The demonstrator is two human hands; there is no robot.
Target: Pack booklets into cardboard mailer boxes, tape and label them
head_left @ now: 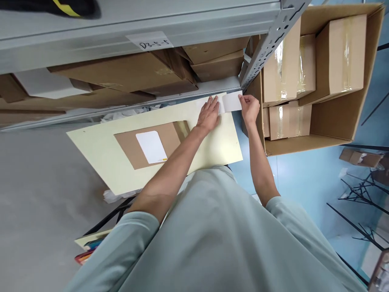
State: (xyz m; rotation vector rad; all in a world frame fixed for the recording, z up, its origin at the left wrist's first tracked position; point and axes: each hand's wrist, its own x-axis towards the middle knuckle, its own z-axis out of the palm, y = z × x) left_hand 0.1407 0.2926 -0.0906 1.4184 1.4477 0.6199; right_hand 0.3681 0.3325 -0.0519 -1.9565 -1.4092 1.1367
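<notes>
A pale yellow board (100, 140) lies in front of my body. Flat on its far right part rests my left hand (209, 112), fingers stretched out over one end of a white paper strip (232, 101), which looks like labels. My right hand (249, 107) pinches the strip's other end between thumb and fingers, just past the board's right edge. Left of my forearm, a flat brown cardboard package (127, 149) sits on the board. It bears a white label (152, 147) with a small yellow mark. Part of the strip is hidden under my left hand.
A grey metal shelf (212, 20), tagged "D3-5-5", runs along the far side with cardboard boxes (121, 73) on it. Its perforated post (270, 44) stands near my right hand. At right is a large open carton (334, 125) holding several taped boxes (346, 56). Black metal legs (358, 190) appear lower right.
</notes>
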